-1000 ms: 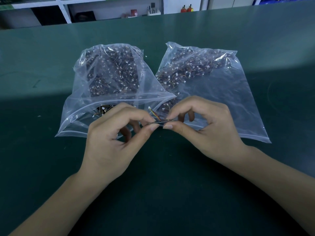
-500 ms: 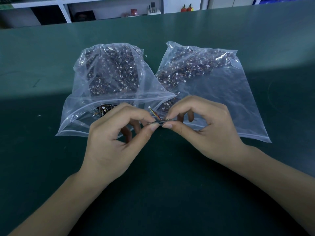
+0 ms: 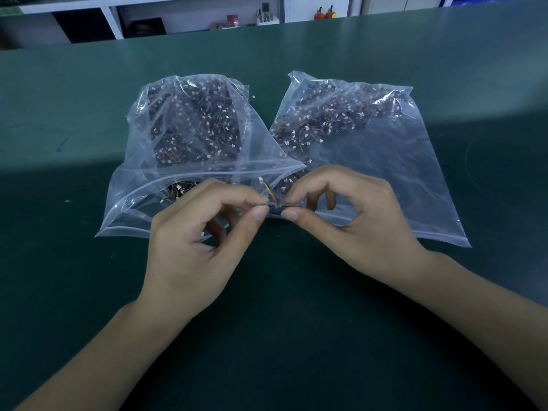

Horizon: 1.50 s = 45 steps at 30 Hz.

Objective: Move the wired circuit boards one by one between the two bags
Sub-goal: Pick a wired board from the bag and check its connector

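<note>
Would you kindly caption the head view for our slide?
Both hands pinch one small wired circuit board before two clear plastic bags.

Green table (image 3: 89, 292), white shelving (image 3: 109, 13) behind

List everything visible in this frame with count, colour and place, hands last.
Clear plastic zip bags of wired boards: two, left bag and right bag, side by side on the table.
Small dark circuit board with coloured wires: one, pinched between both hands, in front of the bags.
Dark green table: one, under everything.
White shelving with small items: background, top left.
Left hand: pinches the board.
Right hand: pinches the board.
</note>
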Available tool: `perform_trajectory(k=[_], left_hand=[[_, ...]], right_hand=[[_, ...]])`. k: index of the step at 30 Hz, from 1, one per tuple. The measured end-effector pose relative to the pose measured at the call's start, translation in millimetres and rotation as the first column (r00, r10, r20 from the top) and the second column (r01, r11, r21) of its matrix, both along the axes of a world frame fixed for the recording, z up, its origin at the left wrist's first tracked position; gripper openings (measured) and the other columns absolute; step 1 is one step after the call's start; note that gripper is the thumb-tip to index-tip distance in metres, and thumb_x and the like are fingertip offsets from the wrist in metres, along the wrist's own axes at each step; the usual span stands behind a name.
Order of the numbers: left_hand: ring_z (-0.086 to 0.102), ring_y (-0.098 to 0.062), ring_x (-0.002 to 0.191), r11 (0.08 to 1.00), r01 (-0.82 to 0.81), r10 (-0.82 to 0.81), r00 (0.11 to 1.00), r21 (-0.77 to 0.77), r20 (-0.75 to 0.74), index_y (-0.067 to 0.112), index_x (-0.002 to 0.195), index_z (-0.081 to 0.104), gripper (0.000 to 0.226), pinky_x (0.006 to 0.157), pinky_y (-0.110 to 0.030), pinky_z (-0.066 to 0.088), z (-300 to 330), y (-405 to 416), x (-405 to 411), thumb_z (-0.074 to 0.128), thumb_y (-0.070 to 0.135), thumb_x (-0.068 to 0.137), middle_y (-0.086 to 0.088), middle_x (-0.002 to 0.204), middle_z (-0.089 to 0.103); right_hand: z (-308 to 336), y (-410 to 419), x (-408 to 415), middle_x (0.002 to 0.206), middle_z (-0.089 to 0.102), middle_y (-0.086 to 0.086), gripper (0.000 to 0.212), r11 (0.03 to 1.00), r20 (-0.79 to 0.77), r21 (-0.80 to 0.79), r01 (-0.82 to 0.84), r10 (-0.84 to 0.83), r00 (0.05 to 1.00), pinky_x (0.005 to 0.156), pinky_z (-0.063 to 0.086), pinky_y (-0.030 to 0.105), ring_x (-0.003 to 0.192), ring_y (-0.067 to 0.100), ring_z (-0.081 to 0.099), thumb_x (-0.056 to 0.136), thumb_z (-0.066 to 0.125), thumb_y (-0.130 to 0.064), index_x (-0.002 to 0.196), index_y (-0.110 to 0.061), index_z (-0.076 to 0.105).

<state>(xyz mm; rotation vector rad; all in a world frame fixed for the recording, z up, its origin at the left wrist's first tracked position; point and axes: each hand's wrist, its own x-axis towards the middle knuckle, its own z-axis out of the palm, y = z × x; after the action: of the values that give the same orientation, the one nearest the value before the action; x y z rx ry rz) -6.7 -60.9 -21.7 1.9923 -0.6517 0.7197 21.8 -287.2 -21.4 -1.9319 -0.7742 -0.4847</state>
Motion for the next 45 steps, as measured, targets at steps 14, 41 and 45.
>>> perform_trajectory(k=[14, 41, 45], left_hand=[[0.066, -0.014, 0.077, 0.947, -0.155, 0.124, 0.984, 0.282, 0.124, 0.019, 0.102, 0.085, 0.01, 0.059, -0.041, 0.055, -9, 3, 15, 0.077, 0.024, 0.102, 0.006, 0.095, 0.072], [0.046, -0.025, 0.045, 0.76, -0.38, 0.348, 0.923, 0.528, 0.163, 0.021, 0.065, 0.047, 0.047, 0.051, -0.027, 0.032, 1, 4, 20, 0.059, 0.042, 0.105, 0.009, 0.049, 0.035], [0.042, -0.028, 0.048, 0.698, -0.45, 0.484, 0.87, 0.557, 0.097, 0.02, 0.074, 0.049, 0.041, 0.052, -0.032, 0.034, 4, 22, 25, 0.05, 0.042, 0.109, 0.009, 0.053, 0.039]], right_hand=[[-4, -7, 8, 0.096, 0.064, -0.015, 0.035, 0.938, 0.023, -0.285, 0.197, -0.199, 0.98, 0.081, 0.053, 0.034, 0.089, 0.009, 0.059, 0.083, 0.071, 0.0, 0.11, -0.023, 0.067], [0, -4, 2, 0.093, 0.058, -0.023, 0.027, 0.947, -0.01, -0.263, 0.185, -0.194, 0.981, 0.079, 0.038, 0.007, 0.091, 0.005, 0.056, 0.086, 0.072, 0.001, 0.097, -0.022, 0.064], [1, -4, 2, 0.092, 0.056, -0.025, 0.026, 0.944, -0.002, -0.272, 0.187, -0.195, 0.981, 0.079, 0.038, 0.008, 0.091, 0.004, 0.056, 0.086, 0.072, 0.002, 0.096, -0.021, 0.064]])
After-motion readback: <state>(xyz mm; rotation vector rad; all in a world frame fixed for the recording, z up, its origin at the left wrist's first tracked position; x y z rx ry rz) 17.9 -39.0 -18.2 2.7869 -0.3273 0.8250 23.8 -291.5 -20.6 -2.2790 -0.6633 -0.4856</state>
